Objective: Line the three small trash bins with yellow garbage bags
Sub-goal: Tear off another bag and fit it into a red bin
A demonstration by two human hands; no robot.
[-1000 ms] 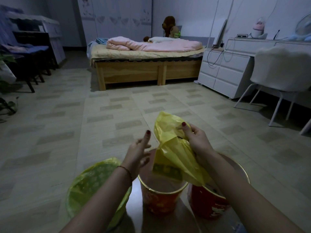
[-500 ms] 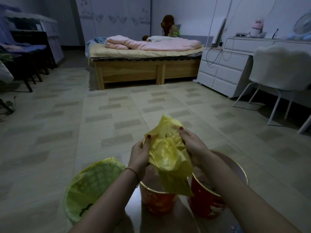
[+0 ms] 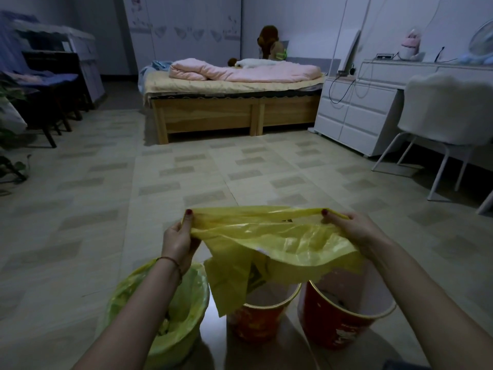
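A yellow garbage bag (image 3: pixel 269 241) is stretched wide between my two hands, its mouth pulled open above the bins. My left hand (image 3: pixel 178 239) pinches its left edge and my right hand (image 3: pixel 349 228) pinches its right edge. The bag's lower end hangs down over the middle bin (image 3: pixel 256 319), a red-orange bucket with a gold rim. To its right stands the right bin (image 3: pixel 338 324), red, with no yellow bag in it. The left bin (image 3: pixel 184 311) is lined with a yellow bag, partly hidden by my left forearm.
The three bins stand on a glossy low surface close to me. Tiled floor stretches ahead to a wooden bed (image 3: pixel 229 113). A white dresser (image 3: pixel 354 116) and white chair (image 3: pixel 442 124) are at the right, dark chairs (image 3: pixel 50 97) at the left.
My hands have pulled apart sideways, spreading the bunched yellow bag into a wide open sheet. A second ago only my right hand held it.
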